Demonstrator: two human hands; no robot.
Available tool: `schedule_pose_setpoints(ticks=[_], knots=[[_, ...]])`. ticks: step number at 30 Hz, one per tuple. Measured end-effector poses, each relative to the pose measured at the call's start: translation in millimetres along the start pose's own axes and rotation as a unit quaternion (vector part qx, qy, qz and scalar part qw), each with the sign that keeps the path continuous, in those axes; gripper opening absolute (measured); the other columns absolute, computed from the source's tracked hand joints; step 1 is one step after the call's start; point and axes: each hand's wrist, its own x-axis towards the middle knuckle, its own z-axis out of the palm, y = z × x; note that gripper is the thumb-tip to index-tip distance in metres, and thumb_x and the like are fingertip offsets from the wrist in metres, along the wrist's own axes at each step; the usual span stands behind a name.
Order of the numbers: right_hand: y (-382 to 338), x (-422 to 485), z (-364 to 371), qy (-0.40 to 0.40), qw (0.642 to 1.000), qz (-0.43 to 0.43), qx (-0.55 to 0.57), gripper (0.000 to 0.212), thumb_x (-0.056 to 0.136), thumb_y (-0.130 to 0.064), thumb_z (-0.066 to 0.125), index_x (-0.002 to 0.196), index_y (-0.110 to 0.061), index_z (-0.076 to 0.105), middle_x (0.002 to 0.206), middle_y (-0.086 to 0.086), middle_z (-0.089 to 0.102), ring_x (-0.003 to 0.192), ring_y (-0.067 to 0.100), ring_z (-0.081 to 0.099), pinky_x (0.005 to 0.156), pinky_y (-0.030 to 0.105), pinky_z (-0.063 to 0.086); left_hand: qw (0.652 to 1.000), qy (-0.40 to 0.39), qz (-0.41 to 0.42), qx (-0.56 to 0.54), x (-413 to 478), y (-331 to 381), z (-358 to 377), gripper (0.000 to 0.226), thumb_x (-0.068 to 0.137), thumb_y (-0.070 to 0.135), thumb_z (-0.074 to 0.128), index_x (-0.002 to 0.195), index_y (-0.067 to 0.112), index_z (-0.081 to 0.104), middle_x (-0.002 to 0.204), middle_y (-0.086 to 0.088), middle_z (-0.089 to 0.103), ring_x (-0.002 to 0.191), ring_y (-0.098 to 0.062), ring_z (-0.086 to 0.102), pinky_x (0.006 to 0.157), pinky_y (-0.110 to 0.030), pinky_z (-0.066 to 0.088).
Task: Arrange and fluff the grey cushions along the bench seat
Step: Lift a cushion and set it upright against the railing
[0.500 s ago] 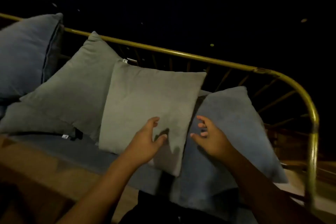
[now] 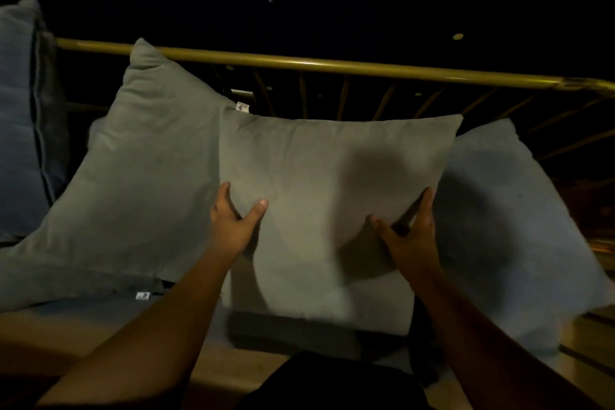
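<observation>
Left hand (image 2: 233,226): clamped on the left edge of the middle grey cushion (image 2: 326,210), thumb spread across its face, fingers wrapped out of sight behind the edge.

Right hand (image 2: 411,236): clamped on the same cushion's right edge, thumb on the face, fingers (image 2: 426,203) running up along the side. The fabric puckers inward between the two thumbs.

Middle grey cushion: upright, square-on, held between both hands near the front edge of the bench seat (image 2: 186,313); whether its lower edge rests on the seat or hangs just above cannot be told. A small tag shows at its upper left corner.

Left grey cushion (image 2: 143,176): leaning on the brass back rail (image 2: 332,64), its right side tucked behind the held cushion.

Right pale cushion (image 2: 519,226): tilted at the right end of the seat, partly behind the right hand.

Blue cushion (image 2: 16,126): upright at the far left end.

Step in hand, judged: plumping and placing the middle cushion. To do it well, press both sides inward evenly and release so the filling spreads, keep the top edge level, then set it back against the rail between its neighbours without dragging the left cushion or knocking the right one over.
</observation>
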Motion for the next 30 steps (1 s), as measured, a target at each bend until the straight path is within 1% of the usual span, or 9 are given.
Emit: schedule_pose_setpoints(ticks=[2,6,11,15,18,20,24,27,30], knots=[[-2.9,5.6,4.9,0.013,1.0,0.012,0.008,0.122,0.054,-0.063,0.076,0.147,-0.043,0.0,0.155,0.002,0.023,0.14,0.033,0.027,0.11,0.06,0.03,0.998,-0.011,-0.031,-0.053,12.7,-9.7,-5.0,0.082,0.074,0.045,0.073,0.142,0.022,0.034,0.144,-0.01,0.045,0.129,-0.032,0.046,0.107,-0.052,0.039],[1.3,14.1,11.1,0.033,0.999,0.033,0.007,0.119,0.064,-0.046,0.08,0.146,-0.044,-0.006,0.157,0.004,0.019,0.142,0.031,0.024,0.113,0.052,0.027,0.993,-0.04,-0.072,-0.085,19.7,-17.0,-2.1,0.069,0.082,0.034,0.068,0.14,0.017,0.035,0.141,-0.01,0.048,0.127,-0.03,0.047,0.104,-0.043,0.04],[-14.6,2.0,15.3,0.071,0.996,0.045,0.004,0.118,0.06,-0.057,0.077,0.145,-0.047,-0.005,0.153,0.01,0.027,0.137,0.037,0.032,0.11,0.057,0.032,0.991,-0.041,-0.059,-0.117,13.8,-8.6,0.7,0.066,0.082,0.03,0.069,0.139,0.015,0.038,0.139,-0.01,0.05,0.126,-0.03,0.049,0.095,-0.037,0.042],[-26.1,-15.9,11.7,0.092,0.996,0.014,0.001,0.117,0.057,-0.065,0.071,0.145,-0.047,-0.003,0.149,0.011,0.031,0.134,0.038,0.036,0.107,0.059,0.034,0.993,-0.032,-0.021,-0.112,-1.9,-4.5,-13.1,0.075,0.079,0.036,0.071,0.141,0.018,0.033,0.142,-0.009,0.046,0.128,-0.028,0.045,0.099,-0.038,0.041],[-39.2,-26.1,11.9,0.097,0.995,0.001,0.012,0.115,0.058,-0.066,0.068,0.146,-0.045,-0.003,0.15,0.011,0.031,0.135,0.038,0.036,0.108,0.059,0.033,0.996,0.005,0.023,-0.089,-9.8,5.5,-32.7,0.104,0.053,0.069,0.071,0.14,0.027,0.033,0.142,-0.005,0.047,0.129,-0.028,0.046,0.107,-0.05,0.039],[-52.1,-29.9,14.3,0.094,0.995,-0.021,0.025,0.112,0.062,-0.064,0.068,0.147,-0.043,-0.003,0.151,0.009,0.029,0.137,0.036,0.033,0.11,0.057,0.031,0.995,0.038,0.056,-0.078,-7.4,15.5,-48.5,0.106,0.046,0.079,0.068,0.136,0.032,0.037,0.14,-0.003,0.05,0.129,-0.027,0.048,0.107,-0.051,0.039],[-85.0,-31.5,25.7,0.081,0.992,-0.08,0.051,0.112,0.069,-0.061,0.068,0.149,-0.037,-0.007,0.157,0.006,0.021,0.142,0.029,0.025,0.117,0.046,0.023,0.988,0.081,0.107,-0.071,-4.4,40.0,-86.1,0.098,0.053,0.075,0.069,0.136,0.035,0.035,0.14,0.0,0.051,0.128,-0.024,0.049,0.108,-0.048,0.04],[-122.1,-30.0,42.5,0.041,0.99,-0.111,0.074,0.117,0.058,-0.072,0.065,0.144,-0.047,-0.01,0.157,0.005,0.021,0.141,0.029,0.026,0.116,0.05,0.023,0.976,0.139,0.145,-0.084,-7.2,53.4,-123.9,0.096,0.059,0.067,0.069,0.139,0.03,0.031,0.142,-0.001,0.047,0.127,-0.023,0.048,0.108,-0.045,0.039],[-161.4,-27.3,66.3,0.0,0.987,-0.137,0.083,0.121,0.051,-0.077,0.064,0.145,-0.047,-0.006,0.156,0.004,0.025,0.14,0.029,0.03,0.115,0.048,0.026,0.961,0.22,0.165,-0.036,-5.7,65.5,-176.4,0.099,0.059,0.078,0.061,0.141,0.036,0.024,0.145,-0.005,0.044,0.131,-0.03,0.043,0.109,-0.052,0.036]])
